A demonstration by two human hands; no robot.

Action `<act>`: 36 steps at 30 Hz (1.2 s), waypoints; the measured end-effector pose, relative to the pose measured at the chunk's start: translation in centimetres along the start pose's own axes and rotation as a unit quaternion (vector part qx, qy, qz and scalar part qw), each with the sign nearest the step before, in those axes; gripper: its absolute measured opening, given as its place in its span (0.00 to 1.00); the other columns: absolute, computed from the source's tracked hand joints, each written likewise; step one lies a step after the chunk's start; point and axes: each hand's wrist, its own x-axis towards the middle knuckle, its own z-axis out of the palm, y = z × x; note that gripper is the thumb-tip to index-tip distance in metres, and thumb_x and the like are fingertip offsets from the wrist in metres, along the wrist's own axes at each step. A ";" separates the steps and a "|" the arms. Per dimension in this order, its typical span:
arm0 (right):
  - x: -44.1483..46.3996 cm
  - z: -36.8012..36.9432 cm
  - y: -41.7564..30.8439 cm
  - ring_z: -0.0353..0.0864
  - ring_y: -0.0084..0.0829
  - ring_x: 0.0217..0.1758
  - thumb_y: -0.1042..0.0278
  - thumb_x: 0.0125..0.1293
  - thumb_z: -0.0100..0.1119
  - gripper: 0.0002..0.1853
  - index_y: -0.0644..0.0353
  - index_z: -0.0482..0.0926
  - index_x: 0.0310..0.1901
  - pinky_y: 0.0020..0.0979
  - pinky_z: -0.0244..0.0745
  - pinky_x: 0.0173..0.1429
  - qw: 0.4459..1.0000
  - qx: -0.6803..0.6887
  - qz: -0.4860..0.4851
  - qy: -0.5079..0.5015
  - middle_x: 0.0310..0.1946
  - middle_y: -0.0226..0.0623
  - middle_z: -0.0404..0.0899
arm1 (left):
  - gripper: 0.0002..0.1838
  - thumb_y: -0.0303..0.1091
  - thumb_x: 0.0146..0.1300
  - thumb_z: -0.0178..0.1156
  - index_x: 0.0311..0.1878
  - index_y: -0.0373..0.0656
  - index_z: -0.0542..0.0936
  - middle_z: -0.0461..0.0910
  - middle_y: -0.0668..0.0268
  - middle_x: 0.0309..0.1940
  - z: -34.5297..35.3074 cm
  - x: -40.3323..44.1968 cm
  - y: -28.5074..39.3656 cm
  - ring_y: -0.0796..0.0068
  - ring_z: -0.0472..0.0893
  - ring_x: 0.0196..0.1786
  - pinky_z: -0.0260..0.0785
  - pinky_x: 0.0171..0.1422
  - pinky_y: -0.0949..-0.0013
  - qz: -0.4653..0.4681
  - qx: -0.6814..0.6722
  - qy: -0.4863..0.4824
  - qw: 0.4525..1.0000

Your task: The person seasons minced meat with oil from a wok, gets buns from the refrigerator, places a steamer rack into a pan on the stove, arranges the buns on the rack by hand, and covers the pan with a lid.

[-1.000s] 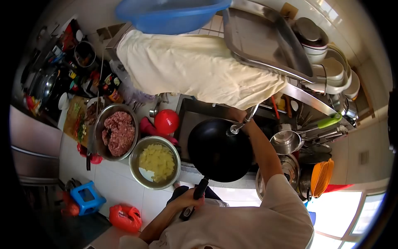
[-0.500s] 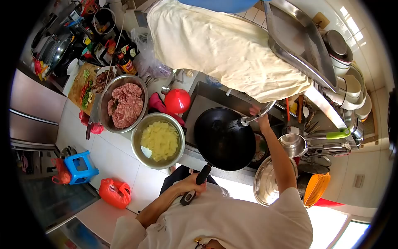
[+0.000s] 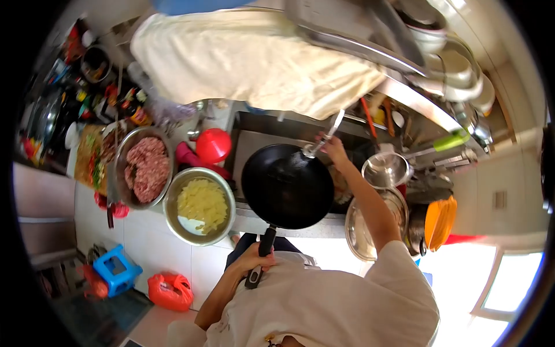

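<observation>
A black wok (image 3: 289, 191) is held over the sink (image 3: 245, 144), tilted so its inside shows. My left hand (image 3: 254, 258) is wrapped round its black handle (image 3: 267, 242), close to my body. Across the wok, my right hand (image 3: 334, 149) closes on a silver faucet spray head (image 3: 312, 149). Water sprays from that head onto the wok's upper right inner wall. Left of the wok stands a steel bowl (image 3: 230, 222) of pale yellow cut pieces in water. Beyond it, another metal bowl (image 3: 120, 173) holds minced meat (image 3: 149, 169).
A red funnel-like item (image 3: 213, 145) lies by the sink. Farther left are a cutting board (image 3: 88, 153) with chopped food and several bottles. A cream cloth (image 3: 243, 63) hangs above the sink. On the right are a steel lid (image 3: 357, 231), a saucepan (image 3: 386, 168) and an orange basket (image 3: 440, 222).
The whole view has shifted, with most things now farther left. Both hands keep their grips; the spray head now sits nearer the wok's upper rim.
</observation>
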 end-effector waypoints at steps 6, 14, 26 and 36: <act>-11.2 1.2 -2.3 0.78 0.27 0.49 0.76 0.67 0.48 0.14 0.64 0.72 0.53 0.27 0.73 0.51 0.980 0.027 -0.118 0.160 0.45 0.37 0.79 | 0.13 0.24 0.54 0.63 0.36 0.41 0.67 0.68 0.69 0.19 -0.4 0.1 0.4 0.82 0.66 0.17 0.59 0.22 0.76 -0.039 -0.049 -0.001 0.998; -27.7 -9.6 -0.1 0.57 0.49 0.66 0.69 0.55 0.59 0.24 0.47 0.73 0.56 0.50 0.55 0.64 0.707 -0.628 0.027 0.324 0.62 0.46 0.63 | 0.11 0.26 0.59 0.61 0.36 0.44 0.67 0.62 0.75 0.17 -0.9 0.0 0.9 0.87 0.61 0.17 0.53 0.21 0.78 -0.077 -0.082 0.000 0.994; -31.3 -12.9 0.7 0.61 0.56 0.59 0.69 0.52 0.59 0.20 0.53 0.74 0.50 0.50 0.64 0.58 0.758 -0.572 0.001 0.313 0.54 0.51 0.64 | 0.06 0.26 0.61 0.57 0.39 0.44 0.70 0.64 0.76 0.20 -2.5 0.6 0.0 0.88 0.61 0.18 0.53 0.22 0.78 -0.066 -0.067 -0.038 0.995; -34.7 -18.4 -1.8 0.68 0.47 0.58 0.81 0.44 0.59 0.29 0.54 0.74 0.54 0.41 0.62 0.62 0.797 -0.545 -0.045 0.255 0.51 0.44 0.74 | 0.08 0.28 0.60 0.60 0.37 0.44 0.69 0.64 0.75 0.20 -2.6 0.3 0.3 0.87 0.62 0.18 0.56 0.23 0.78 -0.061 -0.068 -0.049 0.995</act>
